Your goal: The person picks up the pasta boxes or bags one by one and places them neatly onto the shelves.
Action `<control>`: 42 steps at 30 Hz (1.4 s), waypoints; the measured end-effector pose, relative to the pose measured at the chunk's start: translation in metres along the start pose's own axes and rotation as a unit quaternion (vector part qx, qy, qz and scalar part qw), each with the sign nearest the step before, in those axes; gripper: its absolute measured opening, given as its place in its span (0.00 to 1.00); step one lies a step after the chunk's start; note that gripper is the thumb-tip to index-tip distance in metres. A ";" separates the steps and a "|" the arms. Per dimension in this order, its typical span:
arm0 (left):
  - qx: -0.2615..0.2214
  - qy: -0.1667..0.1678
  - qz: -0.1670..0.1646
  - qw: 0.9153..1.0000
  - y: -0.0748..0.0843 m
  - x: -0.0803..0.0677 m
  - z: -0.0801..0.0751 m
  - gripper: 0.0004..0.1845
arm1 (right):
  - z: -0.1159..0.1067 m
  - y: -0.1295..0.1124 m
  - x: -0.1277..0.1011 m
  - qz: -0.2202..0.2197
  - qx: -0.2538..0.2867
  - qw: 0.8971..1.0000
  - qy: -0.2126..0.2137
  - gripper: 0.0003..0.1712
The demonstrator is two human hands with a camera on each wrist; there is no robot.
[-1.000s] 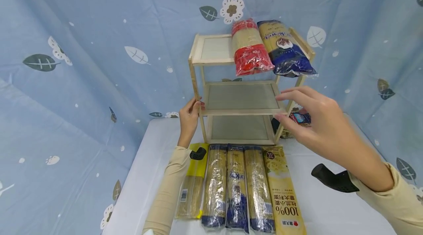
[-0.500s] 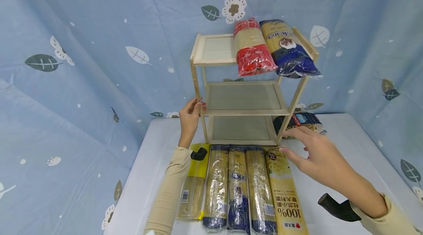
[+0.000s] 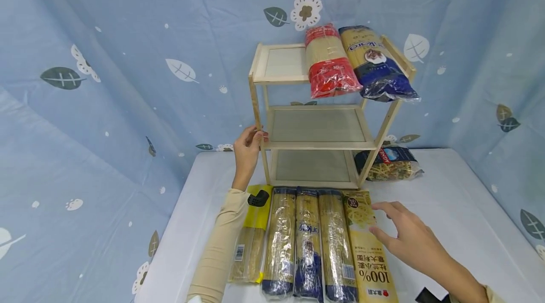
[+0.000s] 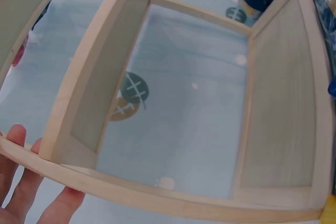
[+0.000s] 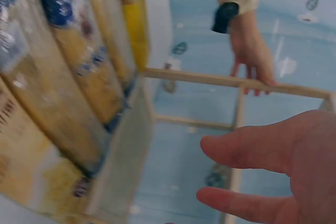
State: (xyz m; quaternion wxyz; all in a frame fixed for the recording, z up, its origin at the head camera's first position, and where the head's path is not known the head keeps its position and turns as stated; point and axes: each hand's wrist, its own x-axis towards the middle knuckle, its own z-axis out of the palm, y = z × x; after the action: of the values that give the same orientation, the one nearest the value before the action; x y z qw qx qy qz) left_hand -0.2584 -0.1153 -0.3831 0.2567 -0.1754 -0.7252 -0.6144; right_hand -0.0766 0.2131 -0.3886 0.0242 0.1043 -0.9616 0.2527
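Observation:
My left hand [image 3: 247, 151] grips the left front post of a three-tier wooden shelf [image 3: 319, 145]; in the left wrist view its fingertips curl over the post [image 4: 105, 184]. My right hand [image 3: 410, 236] hovers with thumb and fingers spread at the right edge of a yellow pasta packet [image 3: 369, 251]. I cannot tell whether it touches the packet. On the top tier lie a red spaghetti packet [image 3: 332, 64] and a blue-ended spaghetti packet [image 3: 379, 66], side by side. The middle and bottom tiers hold nothing.
Several spaghetti packets [image 3: 278, 241] lie in a row before the shelf, with a yellow-topped one [image 3: 251, 236] at the left end. A bag of short pasta [image 3: 391, 165] lies behind the shelf's right post. Blue patterned cloth [image 3: 127, 104] surrounds the white table [image 3: 430, 189].
My right hand has come down from beside the shelf's middle tier to the yellow pasta packet. My left hand keeps its grip on the post.

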 end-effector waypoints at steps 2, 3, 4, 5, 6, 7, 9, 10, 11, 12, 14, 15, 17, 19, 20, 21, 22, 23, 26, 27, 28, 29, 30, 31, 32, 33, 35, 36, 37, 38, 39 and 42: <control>0.000 0.000 -0.003 1.000 0.000 -0.001 0.000 0.14 | 0.009 0.006 -0.003 0.021 0.003 0.999 -0.024 0.28; -0.003 -0.001 -0.003 1.000 0.000 -0.001 -0.001 0.14 | 0.013 0.009 -0.004 0.032 0.005 0.999 -0.037 0.29; -0.005 -0.002 -0.003 1.000 0.000 -0.001 -0.001 0.14 | 0.017 0.012 -0.005 0.044 0.007 0.998 -0.051 0.30; -0.005 -0.002 -0.001 1.000 0.000 -0.001 -0.001 0.14 | 0.022 0.014 -0.006 0.054 0.007 0.996 -0.064 0.31; -0.006 -0.002 0.000 1.000 0.000 -0.001 -0.001 0.13 | 0.027 0.017 -0.008 0.065 0.008 0.995 -0.077 0.31; -0.007 -0.002 0.002 1.000 0.000 -0.001 -0.001 0.13 | 0.032 0.019 -0.009 0.073 0.008 0.994 -0.086 0.32; -0.007 -0.001 0.007 1.000 0.000 -0.001 -0.001 0.13 | 0.044 0.023 -0.013 0.092 0.010 0.990 -0.104 0.35; -0.005 -0.001 0.010 1.000 0.000 -0.001 -0.001 0.12 | 0.050 0.025 -0.015 0.100 0.010 0.989 -0.111 0.36; -0.003 -0.001 0.013 1.000 0.000 -0.001 0.000 0.12 | 0.057 0.028 -0.017 0.111 0.009 0.987 -0.119 0.38; -0.002 -0.002 0.015 1.000 0.000 0.000 0.000 0.12 | 0.064 0.030 -0.019 0.121 0.011 0.984 -0.126 0.40; 0.000 -0.006 0.019 1.000 0.001 0.000 0.001 0.12 | 0.076 0.036 -0.023 0.143 0.019 0.979 -0.144 0.45; 0.000 -0.009 0.020 1.000 0.001 0.001 0.001 0.12 | 0.082 0.039 -0.026 0.150 0.020 0.976 -0.154 0.48; -0.002 -0.012 0.024 1.000 0.001 0.001 0.002 0.12 | 0.093 0.045 -0.030 0.165 0.023 0.971 -0.170 0.53; -0.004 -0.010 0.026 1.000 0.001 0.001 0.002 0.12 | 0.102 0.050 -0.033 0.172 0.027 0.968 -0.180 0.58; -0.004 -0.009 0.026 1.000 0.001 0.001 0.001 0.12 | 0.107 0.052 -0.034 0.173 0.021 0.968 -0.182 0.59; -0.004 -0.007 0.026 1.000 0.001 0.001 0.001 0.12 | 0.111 0.053 -0.036 0.174 0.017 0.968 -0.181 0.59; -0.005 -0.006 0.025 1.000 0.001 0.001 0.001 0.12 | 0.115 0.054 -0.036 0.179 0.014 0.967 -0.179 0.59; -0.006 -0.005 0.024 1.000 0.001 0.001 0.001 0.12 | 0.119 0.054 -0.037 0.183 0.009 0.968 -0.174 0.58; -0.009 -0.009 0.019 1.000 0.001 0.000 0.000 0.13 | 0.130 0.055 -0.039 0.193 -0.002 0.970 -0.150 0.59; -0.010 -0.009 0.019 1.000 0.001 0.000 0.000 0.13 | 0.133 0.055 -0.040 0.197 0.000 0.970 -0.141 0.59; -0.011 -0.009 0.019 1.000 0.001 0.000 0.000 0.13 | 0.135 0.055 -0.040 0.200 0.000 0.971 -0.133 0.60; -0.012 -0.009 0.020 1.000 0.001 0.000 -0.001 0.12 | 0.136 0.055 -0.040 0.202 0.003 0.972 -0.124 0.60; -0.013 -0.007 0.022 1.000 0.001 0.000 -0.001 0.12 | 0.138 0.055 -0.040 0.202 0.008 0.972 -0.117 0.60; -0.013 -0.005 0.023 1.000 0.001 0.000 -0.001 0.12 | 0.139 0.055 -0.041 0.204 0.017 0.972 -0.111 0.60; -0.013 -0.004 0.025 1.000 0.001 0.000 -0.001 0.12 | 0.139 0.056 -0.042 0.208 0.028 0.972 -0.107 0.59; -0.013 -0.003 0.026 1.000 0.002 0.000 -0.001 0.11 | 0.140 0.056 -0.042 0.210 0.042 0.971 -0.102 0.58; -0.011 -0.003 0.027 1.000 0.001 0.000 -0.001 0.11 | 0.140 0.057 -0.045 0.218 0.073 0.968 -0.097 0.55; -0.012 -0.003 0.027 1.000 0.001 0.000 -0.001 0.11 | 0.140 0.058 -0.046 0.222 0.091 0.966 -0.095 0.54; -0.012 -0.005 0.025 1.000 0.001 0.000 -0.001 0.12 | 0.140 0.059 -0.047 0.226 0.108 0.964 -0.092 0.53; -0.013 -0.006 0.025 1.000 0.001 0.000 -0.001 0.12 | 0.140 0.060 -0.049 0.229 0.123 0.961 -0.091 0.52; -0.014 -0.007 0.023 1.000 0.001 0.000 -0.001 0.12 | 0.140 0.061 -0.050 0.231 0.136 0.959 -0.089 0.51; -0.017 -0.009 0.020 1.000 0.001 0.000 0.000 0.13 | 0.139 0.063 -0.052 0.227 0.158 0.958 -0.075 0.48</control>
State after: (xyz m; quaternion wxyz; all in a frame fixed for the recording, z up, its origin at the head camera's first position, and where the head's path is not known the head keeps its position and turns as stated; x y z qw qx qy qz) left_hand -0.2575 -0.1154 -0.3821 0.2598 -0.1995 -0.7131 -0.6199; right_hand -0.0381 0.2086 -0.5455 -0.1228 -0.0955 -0.9068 0.3919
